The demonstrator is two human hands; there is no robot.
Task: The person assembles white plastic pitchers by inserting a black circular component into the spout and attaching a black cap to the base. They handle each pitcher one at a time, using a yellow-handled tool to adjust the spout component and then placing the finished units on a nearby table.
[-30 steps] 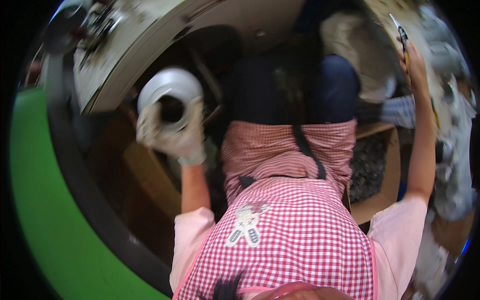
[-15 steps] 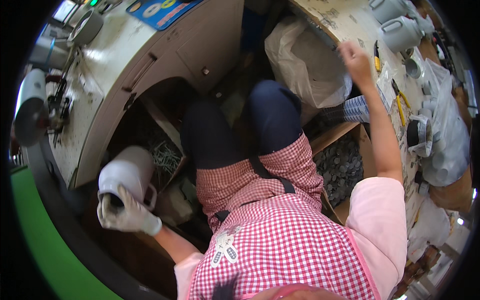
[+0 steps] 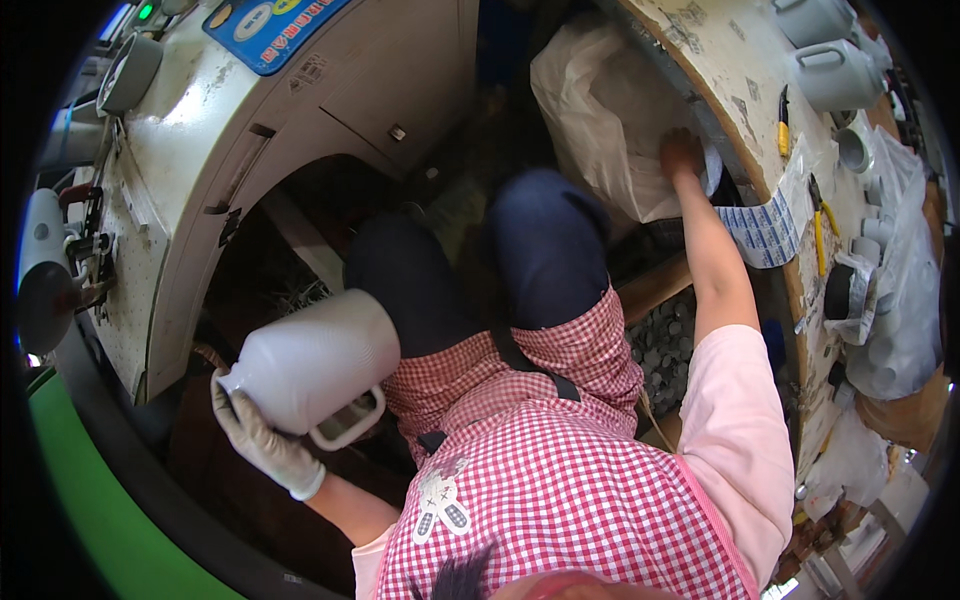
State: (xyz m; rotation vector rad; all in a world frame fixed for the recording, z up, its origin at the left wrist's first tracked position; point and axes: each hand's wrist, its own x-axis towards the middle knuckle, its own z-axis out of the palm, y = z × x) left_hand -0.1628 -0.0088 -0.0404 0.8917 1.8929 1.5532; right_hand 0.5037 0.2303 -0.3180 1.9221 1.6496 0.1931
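Note:
A light grey plastic jug (image 3: 318,352) with a loop handle lies tilted on its side above the floor at the left. My left hand (image 3: 258,430), in a pale glove, grips it round its narrower end. My bare right hand (image 3: 682,156) reaches into the mouth of a translucent white plastic bag (image 3: 590,110) below the right bench. Its fingers are partly hidden there, and whether they hold anything does not show.
A white bench (image 3: 190,130) with a blue sign and a clamp fixture stands left. Along the right bench (image 3: 740,100) lie yellow-handled pliers (image 3: 818,225), cutters (image 3: 783,120) and more grey jugs (image 3: 838,75). A box of grey discs (image 3: 662,345) sits beside my right thigh.
My right hand has gone from above the right bench's edge down into the bag. My left hand has swung the jug rightward toward my lap, its narrower end now turned left.

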